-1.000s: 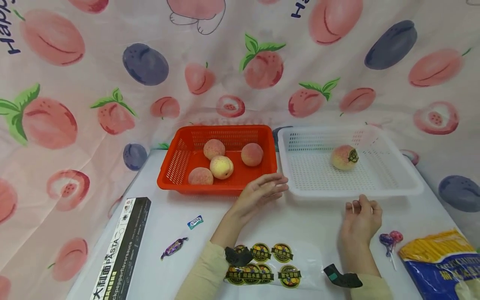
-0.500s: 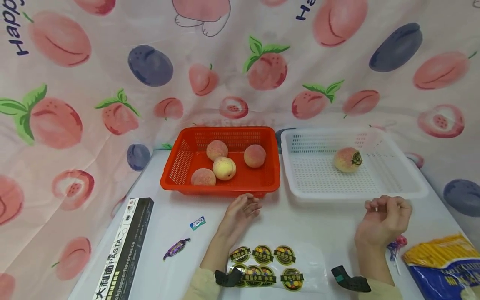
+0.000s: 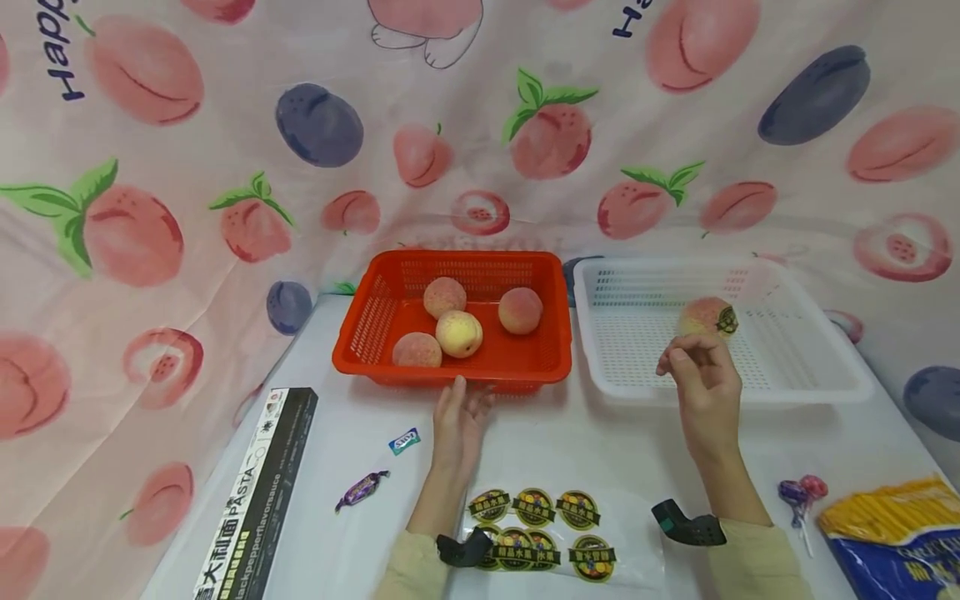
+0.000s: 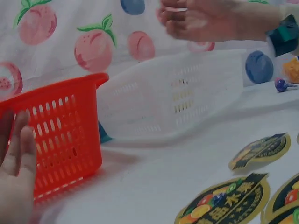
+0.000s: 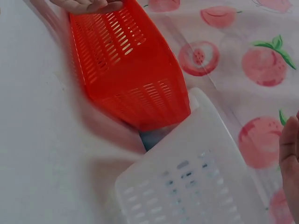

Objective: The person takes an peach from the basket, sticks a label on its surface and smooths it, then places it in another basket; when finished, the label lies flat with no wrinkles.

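In the head view, my left hand (image 3: 456,433) is at the front wall of the red basket (image 3: 360,333), its fingers extended and holding nothing. The left wrist view has its fingers (image 4: 17,149) against or just in front of that wall; contact cannot be made out. My right hand (image 3: 711,398) hovers over the front rim of the white basket (image 3: 622,358), fingers loosely bent with nothing visible in them. A peach (image 3: 697,315) bearing a dark round sticker lies in the white basket, partly hidden behind the hand. Several peaches (image 3: 520,311) lie in the red one.
A sheet of round fruit stickers (image 3: 577,510) lies in front. A pasta box (image 3: 258,492) and two wrapped candies (image 3: 362,490) are at left. Lollipops (image 3: 802,496) and a blue-yellow bag (image 3: 896,533) sit at right. A fruit-print cloth (image 3: 337,50) hangs behind.
My left hand has gone left, from between the baskets to the red basket's front. My right hand went right, then up and left over the white basket. The head view shifted slightly.
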`<state>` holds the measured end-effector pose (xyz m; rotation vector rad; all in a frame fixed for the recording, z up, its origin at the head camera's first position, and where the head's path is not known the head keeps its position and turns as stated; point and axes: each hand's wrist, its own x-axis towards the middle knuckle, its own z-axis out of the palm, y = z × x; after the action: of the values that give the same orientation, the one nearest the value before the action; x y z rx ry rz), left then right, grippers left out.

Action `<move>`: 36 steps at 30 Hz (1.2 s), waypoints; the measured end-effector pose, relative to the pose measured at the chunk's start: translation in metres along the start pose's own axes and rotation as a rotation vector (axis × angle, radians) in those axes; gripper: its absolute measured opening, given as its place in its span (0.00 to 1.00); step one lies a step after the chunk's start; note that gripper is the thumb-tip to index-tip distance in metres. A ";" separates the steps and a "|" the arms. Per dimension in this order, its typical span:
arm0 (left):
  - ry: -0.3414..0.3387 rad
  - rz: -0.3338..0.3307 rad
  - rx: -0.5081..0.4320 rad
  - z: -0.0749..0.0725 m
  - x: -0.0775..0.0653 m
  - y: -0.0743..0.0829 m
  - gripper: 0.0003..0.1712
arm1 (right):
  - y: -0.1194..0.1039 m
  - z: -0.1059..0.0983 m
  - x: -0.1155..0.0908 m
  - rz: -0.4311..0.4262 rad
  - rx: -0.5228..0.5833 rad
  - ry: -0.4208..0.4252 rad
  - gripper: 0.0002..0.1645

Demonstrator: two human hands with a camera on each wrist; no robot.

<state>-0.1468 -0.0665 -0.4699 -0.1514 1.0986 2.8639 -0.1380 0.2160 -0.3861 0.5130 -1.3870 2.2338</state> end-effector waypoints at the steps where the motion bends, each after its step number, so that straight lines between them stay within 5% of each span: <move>1: 0.030 0.011 0.004 0.003 0.000 0.002 0.23 | 0.002 0.002 0.004 0.013 -0.028 -0.021 0.10; 4: 0.103 0.050 0.001 0.010 -0.002 0.007 0.27 | 0.007 0.007 0.014 0.056 -0.098 -0.053 0.12; 11: 0.282 0.111 -0.145 0.036 -0.006 0.011 0.10 | 0.018 0.019 0.032 0.172 -0.331 -0.111 0.17; 19: 0.402 0.153 -0.210 0.060 -0.002 0.007 0.21 | 0.033 0.035 0.055 0.274 -0.473 -0.263 0.20; 27: 0.426 0.154 -0.231 0.061 -0.001 0.003 0.21 | 0.050 0.043 0.090 0.427 -0.530 -0.424 0.23; 36: 0.405 0.164 -0.227 0.060 0.001 0.004 0.24 | 0.067 0.056 0.128 0.501 -0.631 -0.554 0.23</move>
<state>-0.1518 -0.0293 -0.4225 -0.7139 0.8607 3.1893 -0.2773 0.1637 -0.3429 0.6248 -2.6220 1.8743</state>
